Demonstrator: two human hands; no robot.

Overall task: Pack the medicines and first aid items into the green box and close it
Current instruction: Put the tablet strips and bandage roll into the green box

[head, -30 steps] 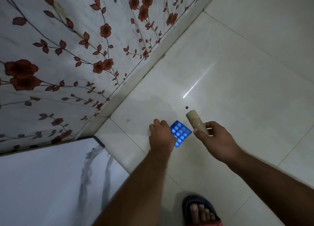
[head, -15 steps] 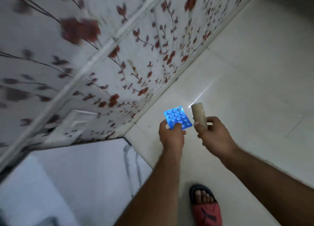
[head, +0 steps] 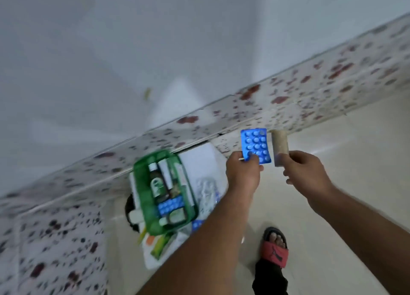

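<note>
While the left hand [head: 243,175] pinches a blue foil blister strip [head: 255,145] and the right hand [head: 307,172] grips a beige bandage roll [head: 280,147], both need carrying to the open green plastic box [head: 164,190].

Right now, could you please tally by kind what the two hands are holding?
Blue blister pack: 1, pinched in the left hand
Beige bandage roll: 1, gripped in the right hand
Total: 2

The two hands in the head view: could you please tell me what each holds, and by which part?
The left hand pinches the blue blister pack of pills by its lower edge; the right hand grips the beige bandage roll by its lower end.
</note>
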